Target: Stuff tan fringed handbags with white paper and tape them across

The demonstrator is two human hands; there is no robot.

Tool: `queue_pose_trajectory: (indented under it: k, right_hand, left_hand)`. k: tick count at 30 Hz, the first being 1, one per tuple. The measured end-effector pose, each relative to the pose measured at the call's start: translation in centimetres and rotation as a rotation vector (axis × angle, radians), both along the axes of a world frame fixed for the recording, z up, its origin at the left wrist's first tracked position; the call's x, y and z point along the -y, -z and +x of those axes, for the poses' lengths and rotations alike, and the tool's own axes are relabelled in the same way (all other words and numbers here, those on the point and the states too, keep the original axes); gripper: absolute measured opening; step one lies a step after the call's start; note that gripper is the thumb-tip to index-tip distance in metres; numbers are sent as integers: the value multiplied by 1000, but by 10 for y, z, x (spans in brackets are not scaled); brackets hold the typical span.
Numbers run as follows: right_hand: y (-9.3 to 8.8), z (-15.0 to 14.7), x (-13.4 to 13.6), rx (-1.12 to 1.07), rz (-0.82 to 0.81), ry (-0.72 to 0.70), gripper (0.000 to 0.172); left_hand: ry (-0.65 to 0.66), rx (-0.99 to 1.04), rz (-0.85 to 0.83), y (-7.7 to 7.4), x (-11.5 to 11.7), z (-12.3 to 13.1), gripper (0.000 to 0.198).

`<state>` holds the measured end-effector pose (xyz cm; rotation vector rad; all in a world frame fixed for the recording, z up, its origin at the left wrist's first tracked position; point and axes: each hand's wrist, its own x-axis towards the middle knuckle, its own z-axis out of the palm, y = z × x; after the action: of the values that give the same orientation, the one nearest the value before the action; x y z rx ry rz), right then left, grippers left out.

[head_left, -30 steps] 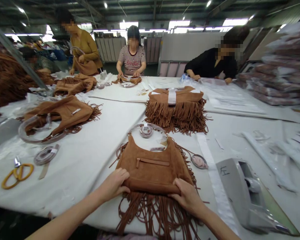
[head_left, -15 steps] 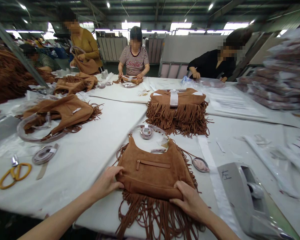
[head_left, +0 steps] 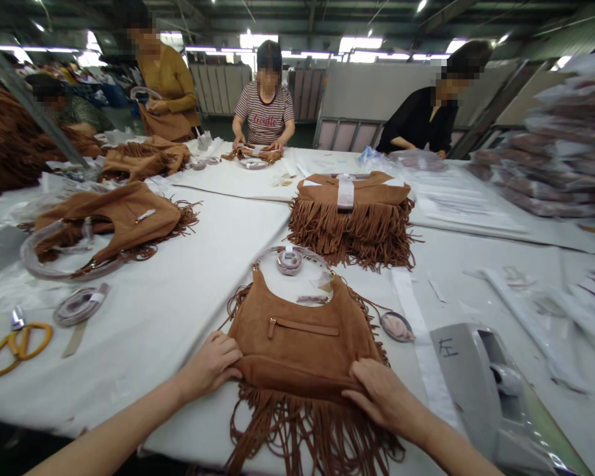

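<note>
A brown suede handbag (head_left: 297, 344) with a zip pocket and long fringe (head_left: 312, 423) lies flat before me, its wrapped handle at the far side. At its lower left edge, my left hand (head_left: 212, 362) is closed on the suede, fingertips partly hidden at the side. My right hand (head_left: 383, 391) grips the lower right edge, thumb below and fingers on top. Inside the handle's loop rests a coiled, wrapped strap (head_left: 289, 260). A small round item with a pink centre (head_left: 397, 326) lies right of the bag.
Another fringed bag (head_left: 133, 215) lies left, near a coiled strap (head_left: 79, 305) and yellow-handled scissors (head_left: 22, 344). Stacked fringed bags (head_left: 322, 192) stand beyond mine. A grey tape dispenser (head_left: 469, 377) is at right. Co-workers (head_left: 265, 109) work across the table; bagged goods (head_left: 565, 158) are piled right.
My left hand has curled its fingers more tightly at the bag's left edge. My right hand has shifted slightly. The right-hand co-worker has drawn an arm in. The view has turned slightly.
</note>
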<state>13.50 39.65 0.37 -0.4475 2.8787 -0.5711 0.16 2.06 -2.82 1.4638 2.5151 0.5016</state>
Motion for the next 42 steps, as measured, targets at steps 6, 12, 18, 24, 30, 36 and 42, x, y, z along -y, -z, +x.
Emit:
queue_pose_trajectory:
  k: [6, 12, 18, 24, 30, 36, 42]
  right_hand:
    - [30, 9, -1, -4, -48, 123, 19]
    - [-1, 5, 16, 97, -76, 210, 35]
    - [-17, 6, 43, 239, 61, 272, 72]
    - [-9, 14, 38, 44, 51, 191, 16]
    - [2, 14, 30, -81, 48, -49, 60]
    - [11, -2, 24, 107, -11, 9, 36]
    - [21, -3, 14, -16, 121, 75, 7]
  left_hand:
    - [-67, 97, -115, -11, -10, -12, 21]
    - [-236, 91, -201, -45, -32, 8, 55]
    - [-360, -145, -392, -56, -69, 53, 93]
    - [-182, -109, -277, -48, -74, 59, 69]
    - [37, -9, -265, -65, -98, 56, 63]
    - [12, 141, -432, -43, -126, 27, 19]
    - [-146, 111, -438, -34, -95, 8, 34]
